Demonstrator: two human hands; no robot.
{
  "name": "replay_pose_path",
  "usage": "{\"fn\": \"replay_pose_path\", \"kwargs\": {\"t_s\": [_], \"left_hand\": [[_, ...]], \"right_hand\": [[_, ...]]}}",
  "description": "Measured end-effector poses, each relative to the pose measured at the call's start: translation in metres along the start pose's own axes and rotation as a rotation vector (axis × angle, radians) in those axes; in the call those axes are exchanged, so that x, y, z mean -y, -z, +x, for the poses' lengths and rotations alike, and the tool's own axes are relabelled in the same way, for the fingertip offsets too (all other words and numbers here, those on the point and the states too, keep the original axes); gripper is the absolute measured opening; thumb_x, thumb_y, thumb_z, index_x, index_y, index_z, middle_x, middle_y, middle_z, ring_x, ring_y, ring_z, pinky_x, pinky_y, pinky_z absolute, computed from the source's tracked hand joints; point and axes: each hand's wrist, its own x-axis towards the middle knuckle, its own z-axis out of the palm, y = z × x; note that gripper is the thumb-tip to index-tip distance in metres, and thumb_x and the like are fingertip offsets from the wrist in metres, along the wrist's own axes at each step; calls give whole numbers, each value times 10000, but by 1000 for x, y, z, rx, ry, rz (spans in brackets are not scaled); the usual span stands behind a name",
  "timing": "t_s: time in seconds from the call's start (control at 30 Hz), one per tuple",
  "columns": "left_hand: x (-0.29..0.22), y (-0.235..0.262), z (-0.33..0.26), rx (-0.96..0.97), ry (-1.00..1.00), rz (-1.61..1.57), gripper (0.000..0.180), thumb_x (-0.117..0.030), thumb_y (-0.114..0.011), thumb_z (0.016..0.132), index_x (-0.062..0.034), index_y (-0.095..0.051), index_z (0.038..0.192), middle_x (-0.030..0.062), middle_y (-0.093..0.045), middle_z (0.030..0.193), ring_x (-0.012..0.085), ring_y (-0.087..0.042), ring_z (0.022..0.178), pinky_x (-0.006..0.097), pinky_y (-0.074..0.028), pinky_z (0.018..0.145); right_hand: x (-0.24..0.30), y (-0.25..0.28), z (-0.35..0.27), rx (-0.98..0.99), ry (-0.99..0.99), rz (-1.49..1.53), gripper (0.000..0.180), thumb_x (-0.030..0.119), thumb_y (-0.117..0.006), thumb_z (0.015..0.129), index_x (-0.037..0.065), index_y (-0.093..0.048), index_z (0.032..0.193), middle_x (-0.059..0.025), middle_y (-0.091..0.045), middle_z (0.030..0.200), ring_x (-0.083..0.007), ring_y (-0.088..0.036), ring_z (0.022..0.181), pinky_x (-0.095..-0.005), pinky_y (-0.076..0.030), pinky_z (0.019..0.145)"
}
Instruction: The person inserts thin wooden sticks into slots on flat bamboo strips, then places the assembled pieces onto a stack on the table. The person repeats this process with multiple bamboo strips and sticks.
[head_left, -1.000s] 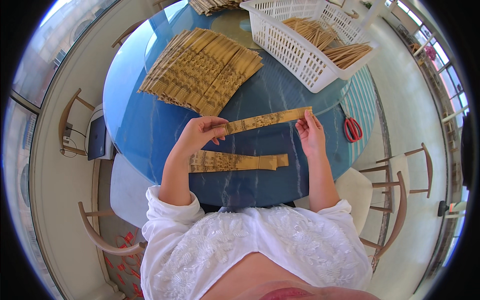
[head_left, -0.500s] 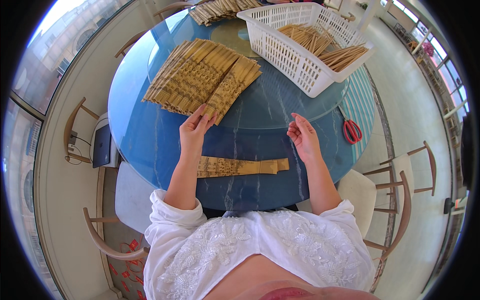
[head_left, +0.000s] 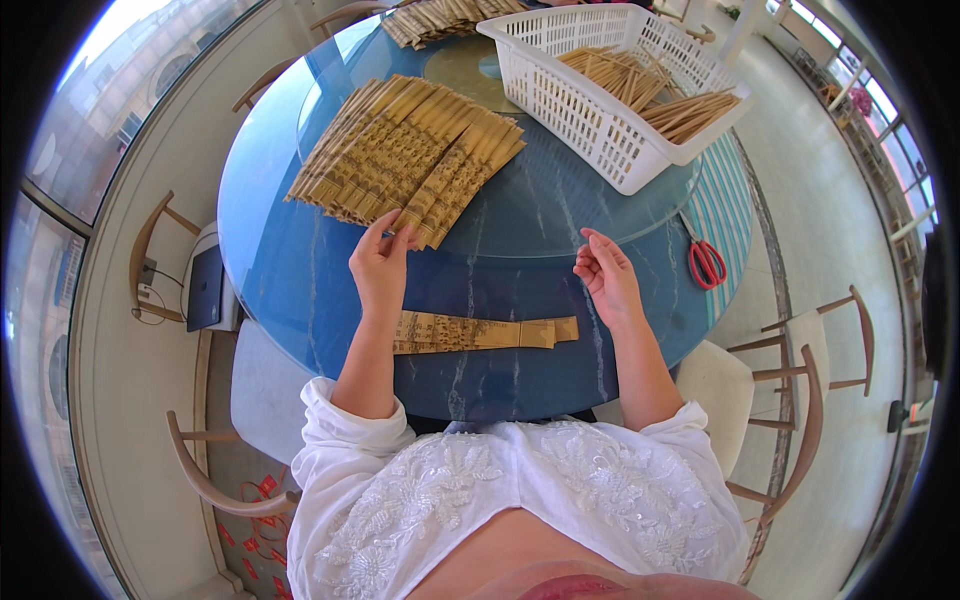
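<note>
A round, blue, marbled table [head_left: 480,385] occupies the center. Wooden-framed chairs [head_left: 715,395] stand at its left and right sides. A pale wall [head_left: 130,400] with a large window [head_left: 110,120] borders the left. A light floor [head_left: 835,235] extends on the right toward further windows [head_left: 904,150]; daylight enters from both sides.

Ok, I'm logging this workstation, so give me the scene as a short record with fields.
Left hand: at the near edge of the fanned stack of printed paper sleeves
Right hand: loosely curled above the blue table, nothing visibly held
Near side: smaller pile of printed sleeves
Far right: white plastic basket holding wooden sticks, probably chopsticks
Right edge: red-handled scissors
</note>
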Motion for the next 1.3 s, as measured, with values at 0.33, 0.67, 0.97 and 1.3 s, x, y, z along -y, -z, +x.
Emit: {"fn": "replay_pose_path", "kwargs": {"t_s": [0.33,0.67,0.97,1.3], "left_hand": [[-4,0,-4,-56,-215,254,194,-61,-665,852,-3,-647,1036,89,-642,1071,169,-678,736,277,-542,612],[-15,-13,-25,684,-600,303,275,-177,-780,732,-48,-693,959,69,-655,1000,236,-601,893,329,-506,775],[-15,-13,-44,948,-452,322,390,-313,-787,688,-45,-656,939,91,-607,963,276,-535,984,356,-446,902],[-8,-15,-44,988,-382,270,312,-276,-801,676,-34,-637,786,68,-608,818,265,-539,866,354,-459,786]], "right_hand": [[-2,0,0,-1,-12,-4,228,178,-584,938,18,-606,1099,-15,-612,799,-77,-594,706,-215,-531,672],[10,-8,-6,4,213,-240,246,156,-579,938,6,-598,1132,-25,-609,822,-95,-590,732,-251,-521,700],[149,-48,48,31,777,-860,221,106,-591,919,21,-633,1118,-51,-660,916,-96,-624,843,-226,-496,767],[213,-51,215,273,-98,-2031,373,236,-607,873,96,-608,1218,-51,-675,1055,-137,-614,971,-307,-492,805]]}}
